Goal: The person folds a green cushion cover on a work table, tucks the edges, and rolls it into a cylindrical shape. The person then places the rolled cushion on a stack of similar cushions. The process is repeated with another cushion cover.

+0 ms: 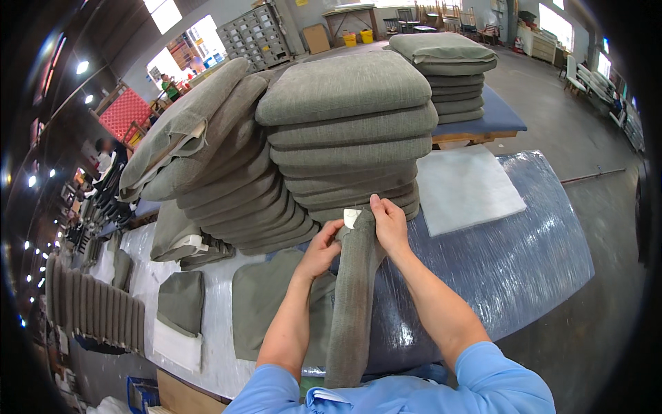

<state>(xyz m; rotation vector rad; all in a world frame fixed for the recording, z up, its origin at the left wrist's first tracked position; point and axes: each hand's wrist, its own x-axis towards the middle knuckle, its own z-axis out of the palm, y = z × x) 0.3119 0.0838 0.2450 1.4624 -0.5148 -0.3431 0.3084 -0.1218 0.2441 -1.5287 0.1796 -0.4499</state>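
A grey-green fabric cushion [353,303] stands on its edge in front of me, its narrow side turned up. A small piece of white material [352,218] shows at its far corner. My left hand [323,250] grips the cushion's left side near that corner, fingers bent round it. On the right side of the same corner my right hand [389,225] holds the fabric, thumb up along the edge. Just beyond both hands rises a tall stack of similar cushions [345,93].
A leaning cushion stack [221,165] stands left, another stack [452,69] far right. On the plastic-wrapped table [483,276] lies a white foam sheet [472,186]. Flat grey-green covers [265,297] lie left of my arm. More cushions stand in a row [96,303] further left.
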